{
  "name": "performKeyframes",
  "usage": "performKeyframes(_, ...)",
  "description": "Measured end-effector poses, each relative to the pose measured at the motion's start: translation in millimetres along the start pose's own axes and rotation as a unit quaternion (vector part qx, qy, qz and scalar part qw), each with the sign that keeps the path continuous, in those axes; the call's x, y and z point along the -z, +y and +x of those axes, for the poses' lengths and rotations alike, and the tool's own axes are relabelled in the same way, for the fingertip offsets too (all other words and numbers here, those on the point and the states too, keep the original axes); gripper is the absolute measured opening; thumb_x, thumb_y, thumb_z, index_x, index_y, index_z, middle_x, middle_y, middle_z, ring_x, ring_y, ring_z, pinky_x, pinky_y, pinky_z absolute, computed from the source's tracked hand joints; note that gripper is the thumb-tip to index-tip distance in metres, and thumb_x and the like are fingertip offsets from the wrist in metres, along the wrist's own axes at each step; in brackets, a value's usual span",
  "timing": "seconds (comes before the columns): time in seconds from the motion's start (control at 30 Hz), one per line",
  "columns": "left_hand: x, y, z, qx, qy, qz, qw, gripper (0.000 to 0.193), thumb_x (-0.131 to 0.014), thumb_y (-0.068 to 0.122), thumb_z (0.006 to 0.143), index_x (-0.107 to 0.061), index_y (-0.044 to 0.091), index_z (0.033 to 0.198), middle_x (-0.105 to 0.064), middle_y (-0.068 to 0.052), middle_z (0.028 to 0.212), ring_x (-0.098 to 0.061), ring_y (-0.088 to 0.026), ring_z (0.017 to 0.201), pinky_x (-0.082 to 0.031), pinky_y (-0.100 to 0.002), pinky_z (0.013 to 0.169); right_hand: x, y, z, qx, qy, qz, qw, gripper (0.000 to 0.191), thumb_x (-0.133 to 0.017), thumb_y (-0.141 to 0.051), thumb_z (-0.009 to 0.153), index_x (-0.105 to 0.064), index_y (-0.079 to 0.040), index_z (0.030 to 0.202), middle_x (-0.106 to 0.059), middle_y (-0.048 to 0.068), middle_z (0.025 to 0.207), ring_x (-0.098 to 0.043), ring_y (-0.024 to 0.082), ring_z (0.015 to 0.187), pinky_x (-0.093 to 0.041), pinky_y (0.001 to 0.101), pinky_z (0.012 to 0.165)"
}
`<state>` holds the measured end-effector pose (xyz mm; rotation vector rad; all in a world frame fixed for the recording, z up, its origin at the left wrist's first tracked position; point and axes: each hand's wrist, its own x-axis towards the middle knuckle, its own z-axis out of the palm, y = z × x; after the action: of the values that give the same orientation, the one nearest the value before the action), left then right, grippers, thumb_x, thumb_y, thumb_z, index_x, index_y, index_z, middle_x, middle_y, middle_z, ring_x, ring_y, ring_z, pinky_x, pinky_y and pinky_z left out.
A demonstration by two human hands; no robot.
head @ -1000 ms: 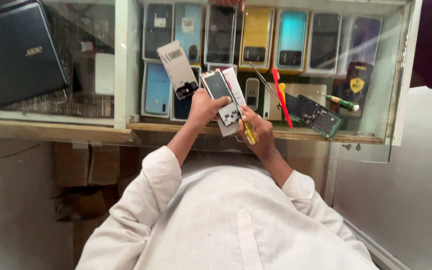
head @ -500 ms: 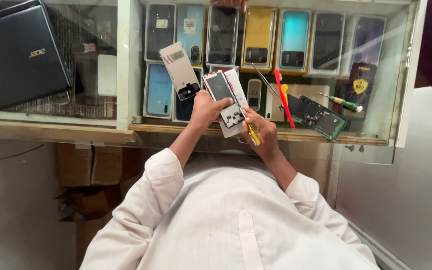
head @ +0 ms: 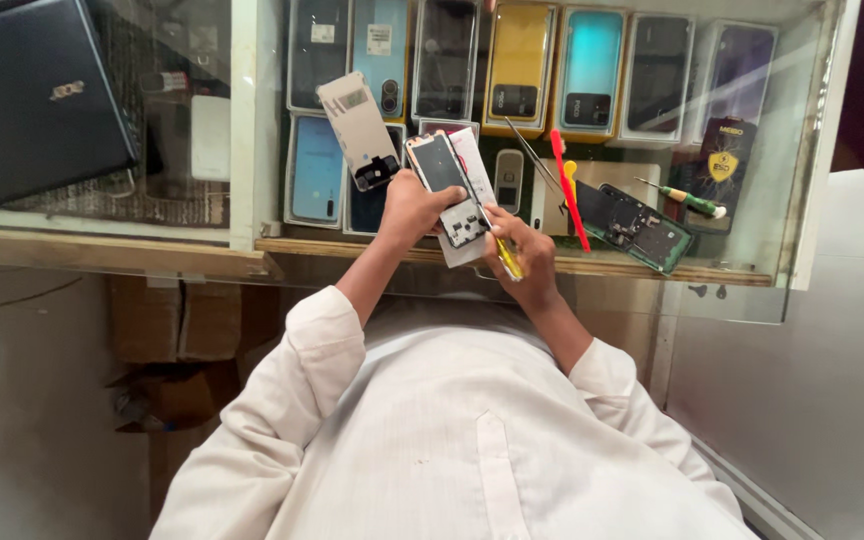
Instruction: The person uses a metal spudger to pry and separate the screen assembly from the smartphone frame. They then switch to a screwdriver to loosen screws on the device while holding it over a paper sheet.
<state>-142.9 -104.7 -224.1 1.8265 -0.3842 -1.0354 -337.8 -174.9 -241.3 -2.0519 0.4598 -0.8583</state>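
Opened phone (head: 449,190) — a slim handset with its back cover off and the dark battery and circuit board showing — is held up above the glass worktop (head: 752,250), at about 12 o'clock from the person's chest. The left hand (head: 414,205) is closed around its lower left edge, fingers clenched on the frame; a thin white sheet or card seems to lie behind it, though I cannot tell exactly what that is. The right hand (head: 520,245) grips a yellow-handled screwdriver (head: 505,252), its tip toward the phone's lower end at roughly 11 o'clock from that hand.

By the look of it, the phone is light and stiff but fragile — with the cover off, the board and any ribbon cables are exposed, so the safe hold is on the side rails of the frame, not across the open back. The screen face is likely smooth and slippery, so a pinch on both long edges should serve better than a flat palm.

At 10 o'clock from the phone lies a beige back cover (head: 359,128) on the worktop. At 3 o'clock sit a red pry tool (head: 569,190), metal tweezers (head: 534,158), another opened phone (head: 637,227) and a green-handled screwdriver (head: 687,198). A dark laptop (head: 37,100) rests at far 9 o'clock.
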Motion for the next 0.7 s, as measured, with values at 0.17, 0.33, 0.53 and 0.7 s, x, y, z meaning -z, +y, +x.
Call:
performKeyframes(0.17,0.2,-0.3,-0.2,-0.008,0.01,0.008,1.0,0.027,-0.083,0.014,0.074,-0.075,-0.007,0.088,-0.076,-0.012,0.076,-0.075,-0.017,0.058,-0.062,-0.031,0.044,1.0,-0.6,-1.5,0.017,0.003,0.001,1.0,0.011,-0.069,0.0,0.092,-0.059,0.001,0.097,-0.074,0.025,0.114,-0.075,0.035,0.115,-0.06,0.0379,0.094)
performKeyframes(0.33,-1.1,-1.8,1.3,0.008,0.007,-0.007,1.0,0.026,-0.082,0.013,0.075,-0.074,-0.009,0.086,-0.076,-0.013,0.076,-0.075,-0.019,0.058,-0.062,-0.031,0.045,-0.5,-1.1,-4.2,-0.022,0.01,0.033,0.999,0.01,-0.067,-0.003,0.095,-0.059,0.002,0.1,-0.073,0.025,0.118,-0.073,0.035,0.116,-0.059,0.038,0.095)
performKeyframes(0.53,0.2,-0.3,-0.2,0.003,0.007,0.008,1.0,0.026,-0.082,0.014,0.075,-0.074,-0.009,0.084,-0.076,-0.013,0.075,-0.075,-0.018,0.058,-0.063,-0.031,0.045,-4.1,-1.6,-3.2,-0.032,0.009,-0.009,0.999,0.011,-0.069,-0.004,0.094,-0.059,0.001,0.098,-0.075,0.022,0.117,-0.076,0.032,0.111,-0.06,0.0362,0.09)
performKeyframes(0.7,0.3,0.8,-2.3,0.007,0.011,0.004,1.0,0.025,-0.083,0.014,0.074,-0.075,-0.006,0.087,-0.076,-0.011,0.075,-0.073,-0.017,0.056,-0.06,-0.03,0.043,-7.1,-0.8,-2.4,-0.001,0.024,0.016,1.0,0.011,-0.068,0.0,0.095,-0.059,0.002,0.101,-0.073,0.024,0.12,-0.073,0.036,0.117,-0.059,0.0392,0.095)
